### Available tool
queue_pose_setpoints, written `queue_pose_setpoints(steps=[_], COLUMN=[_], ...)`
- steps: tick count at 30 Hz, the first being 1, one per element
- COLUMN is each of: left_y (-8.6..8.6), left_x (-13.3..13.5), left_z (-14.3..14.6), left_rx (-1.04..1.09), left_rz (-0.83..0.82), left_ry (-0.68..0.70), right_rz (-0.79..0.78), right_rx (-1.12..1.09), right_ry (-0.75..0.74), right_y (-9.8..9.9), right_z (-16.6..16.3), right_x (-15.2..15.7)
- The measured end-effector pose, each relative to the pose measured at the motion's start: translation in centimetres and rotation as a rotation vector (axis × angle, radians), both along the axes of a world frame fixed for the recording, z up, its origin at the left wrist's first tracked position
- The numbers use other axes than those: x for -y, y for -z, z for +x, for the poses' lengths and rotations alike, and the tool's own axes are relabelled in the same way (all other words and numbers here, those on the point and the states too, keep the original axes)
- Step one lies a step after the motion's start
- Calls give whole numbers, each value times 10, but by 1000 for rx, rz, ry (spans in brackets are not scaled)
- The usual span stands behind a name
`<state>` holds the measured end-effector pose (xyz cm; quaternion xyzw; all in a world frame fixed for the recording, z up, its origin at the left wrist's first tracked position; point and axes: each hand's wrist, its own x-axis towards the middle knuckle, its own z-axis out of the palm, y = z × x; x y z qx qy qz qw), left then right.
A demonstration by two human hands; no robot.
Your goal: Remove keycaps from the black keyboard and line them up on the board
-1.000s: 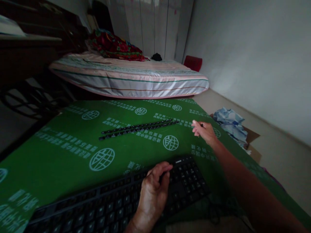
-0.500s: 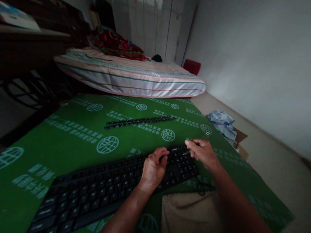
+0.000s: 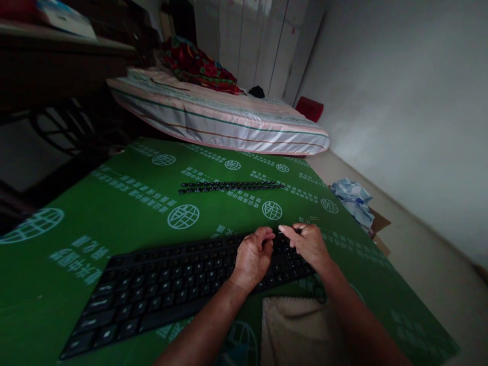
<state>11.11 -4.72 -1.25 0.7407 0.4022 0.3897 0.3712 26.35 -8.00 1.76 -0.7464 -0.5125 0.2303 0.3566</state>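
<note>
A black computer keyboard lies slantwise across the green tabletop. Over its right part my left hand is closed, fingertips pinched together; whatever is between them is too small to make out. Just to the right, almost touching it, my right hand is closed with the thumb pointing toward the left fingertips. Thin pale wire ends stick out behind the right hand, and they look like part of a wire keycap puller. Two lines of small black keycaps lie beyond the keyboard.
The green tabletop carries printed globes and lettering. A brown cloth-like pad sits at the near edge, beside a dark cable. Behind is a bed; crumpled paper or plastic lies to the right.
My right hand has moved left and come closer to my left hand. The wire tool shows less than before. The whole view has shifted slightly, with the table appearing further right.
</note>
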Motion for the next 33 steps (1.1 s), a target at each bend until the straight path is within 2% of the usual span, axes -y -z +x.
queue_pose_setpoints(steps=[6, 12, 22, 27, 33], left_y=[0, 3, -1, 0, -8], left_x=[0, -2, -1, 0, 6], left_z=[0, 1, 0, 1, 6], left_rx=[-32, -49, -87, -143, -348], left_rz=[-4, -24, -28, 50, 169], left_ry=[6, -1, 2, 27, 56], right_rz=[64, 4, 56, 57, 103], right_rx=[132, -141, -249, -298, -297], right_ry=[-49, -35, 15, -14, -22], right_y=[1, 6, 13, 15, 17], right_z=[-5, 4, 3, 5, 4], right_x=[-1, -5, -5, -4, -4])
